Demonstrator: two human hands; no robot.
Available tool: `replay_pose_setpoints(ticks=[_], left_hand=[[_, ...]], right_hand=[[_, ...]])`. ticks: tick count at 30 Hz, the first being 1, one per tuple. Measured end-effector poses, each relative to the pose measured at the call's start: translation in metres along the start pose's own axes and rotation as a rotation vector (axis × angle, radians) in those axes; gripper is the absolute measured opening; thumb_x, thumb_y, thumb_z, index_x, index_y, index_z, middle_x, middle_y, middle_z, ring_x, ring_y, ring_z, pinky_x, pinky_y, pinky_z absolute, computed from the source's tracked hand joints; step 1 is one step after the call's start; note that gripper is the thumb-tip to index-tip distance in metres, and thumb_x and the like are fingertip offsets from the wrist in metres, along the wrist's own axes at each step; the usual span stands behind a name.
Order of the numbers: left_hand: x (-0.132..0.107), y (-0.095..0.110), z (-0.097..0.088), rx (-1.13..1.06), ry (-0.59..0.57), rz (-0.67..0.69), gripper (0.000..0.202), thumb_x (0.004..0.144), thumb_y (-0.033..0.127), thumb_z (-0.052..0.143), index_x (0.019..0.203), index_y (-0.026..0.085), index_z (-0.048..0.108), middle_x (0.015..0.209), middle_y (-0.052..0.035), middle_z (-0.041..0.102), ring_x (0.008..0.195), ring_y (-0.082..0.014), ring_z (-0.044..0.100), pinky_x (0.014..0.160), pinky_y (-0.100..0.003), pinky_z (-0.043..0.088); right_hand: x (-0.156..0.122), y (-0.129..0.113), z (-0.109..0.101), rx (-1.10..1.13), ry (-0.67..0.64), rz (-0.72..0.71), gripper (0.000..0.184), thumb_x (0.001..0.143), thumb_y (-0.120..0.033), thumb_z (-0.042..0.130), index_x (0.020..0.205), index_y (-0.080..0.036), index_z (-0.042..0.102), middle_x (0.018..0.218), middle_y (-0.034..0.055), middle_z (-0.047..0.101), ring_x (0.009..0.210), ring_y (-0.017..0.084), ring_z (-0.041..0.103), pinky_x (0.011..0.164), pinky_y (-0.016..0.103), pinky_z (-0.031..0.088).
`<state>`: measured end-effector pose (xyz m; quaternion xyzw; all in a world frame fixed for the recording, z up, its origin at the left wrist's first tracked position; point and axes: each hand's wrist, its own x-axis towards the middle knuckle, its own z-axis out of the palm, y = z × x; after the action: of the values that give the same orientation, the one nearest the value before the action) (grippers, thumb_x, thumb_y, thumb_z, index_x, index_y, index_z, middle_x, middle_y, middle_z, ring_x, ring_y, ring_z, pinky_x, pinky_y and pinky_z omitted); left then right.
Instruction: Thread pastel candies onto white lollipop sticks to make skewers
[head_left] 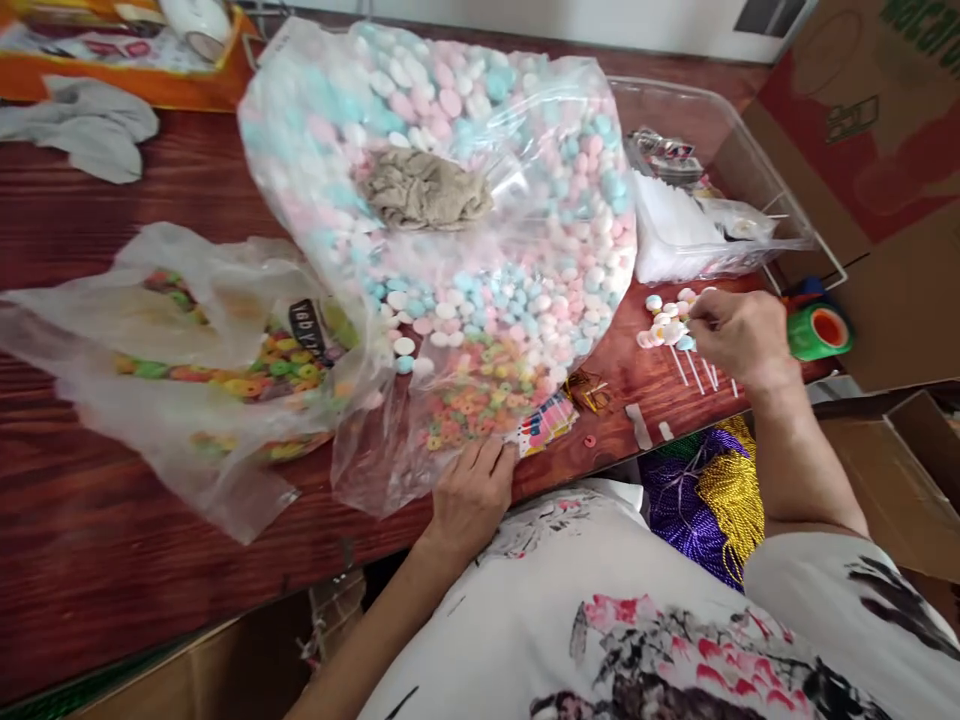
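Observation:
My left hand [474, 492] rests at the table's front edge with its fingers bent and pressed together; what is under them is hidden. Its fingertips meet a small fan of colourful printed cards [549, 424], beside a clear bag of ring-shaped candies [480, 395]. Over at the right, my right hand [742, 335] is closed in a pinch above a cluster of pastel lollipops [667, 325] with white sticks. Whatever its fingertips grip is too hidden to name. Gold twist ties [589, 390] lie between the hands, near a small pink ring candy [589, 441].
A large clear bag of pastel candies [450, 285] fills the back, with a crumpled brown cloth [427, 190] on it. Another bag of rings [217, 380] lies left. To the right are a clear bin [720, 95], green tape [814, 335] and a cardboard box [885, 290]. Beads [705, 500] hang below.

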<state>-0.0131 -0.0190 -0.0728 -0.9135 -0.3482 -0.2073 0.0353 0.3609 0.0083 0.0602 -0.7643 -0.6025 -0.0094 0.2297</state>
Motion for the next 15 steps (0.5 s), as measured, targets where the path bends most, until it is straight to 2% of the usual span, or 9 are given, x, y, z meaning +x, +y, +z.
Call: replay_pose_setpoints(ticks=[2,4,7,9,11,13,15], left_hand=[[-0.002,0.001,-0.003,-0.008,-0.021,-0.015,0.023,0.088,0.010,0.054,0.105,0.017,0.067,0.107,-0.0103,0.071,0.095,-0.0256,0.062,0.081,-0.038,0.049],[-0.001,0.000,-0.005,-0.063,-0.025,-0.045,0.020,0.087,0.009,0.053,0.099,0.018,0.068,0.102,-0.0092,0.071,0.092,-0.0254,0.061,0.080,-0.037,0.050],[0.004,-0.006,-0.005,-0.208,0.028,-0.136,0.014,0.089,0.011,0.055,0.083,0.018,0.066,0.086,-0.0068,0.069,0.083,-0.0226,0.059,0.074,-0.035,0.049],[0.008,-0.009,-0.003,-0.282,0.108,-0.186,0.015,0.090,0.013,0.058,0.078,0.019,0.064,0.079,-0.0054,0.066,0.080,-0.0212,0.058,0.073,-0.034,0.048],[0.010,-0.010,0.000,-0.305,0.160,-0.180,0.015,0.089,0.015,0.060,0.076,0.019,0.064,0.077,-0.0048,0.065,0.079,-0.0205,0.057,0.073,-0.034,0.047],[0.009,-0.008,0.001,-0.296,0.125,-0.146,0.015,0.090,0.015,0.059,0.077,0.019,0.066,0.080,-0.0055,0.065,0.080,-0.0204,0.057,0.073,-0.033,0.047],[0.007,-0.004,-0.001,-0.297,0.032,-0.132,0.016,0.093,0.017,0.055,0.084,0.019,0.068,0.086,-0.0069,0.066,0.082,-0.0208,0.057,0.073,-0.033,0.047]], right_hand=[[0.003,-0.005,0.007,-0.147,-0.065,-0.038,0.009,0.072,-0.020,0.062,0.066,-0.020,0.069,0.058,0.0021,0.060,0.059,0.016,0.053,0.059,0.031,0.033],[0.005,-0.005,0.011,-0.120,-0.094,-0.050,0.009,0.072,-0.021,0.061,0.070,-0.020,0.070,0.059,0.0007,0.059,0.058,0.014,0.050,0.058,0.029,0.033],[0.009,0.001,0.008,0.073,-0.114,-0.056,0.010,0.073,-0.023,0.061,0.072,-0.018,0.069,0.060,-0.0010,0.059,0.057,0.011,0.049,0.059,0.028,0.036],[0.011,0.007,0.003,0.249,-0.231,-0.080,0.012,0.074,-0.025,0.061,0.069,-0.016,0.067,0.061,-0.0016,0.059,0.057,0.009,0.048,0.058,0.026,0.036],[0.013,0.013,-0.002,0.439,-0.401,-0.077,0.013,0.074,-0.027,0.064,0.070,-0.015,0.067,0.063,-0.0018,0.060,0.056,0.008,0.049,0.056,0.025,0.038],[0.014,0.019,-0.006,0.594,-0.520,-0.025,0.015,0.074,-0.030,0.069,0.074,-0.015,0.069,0.065,-0.0004,0.064,0.056,0.008,0.053,0.054,0.024,0.040],[0.014,0.025,-0.005,0.686,-0.566,0.034,0.019,0.073,-0.033,0.073,0.077,-0.014,0.071,0.066,0.0019,0.067,0.056,0.010,0.057,0.053,0.025,0.043]])
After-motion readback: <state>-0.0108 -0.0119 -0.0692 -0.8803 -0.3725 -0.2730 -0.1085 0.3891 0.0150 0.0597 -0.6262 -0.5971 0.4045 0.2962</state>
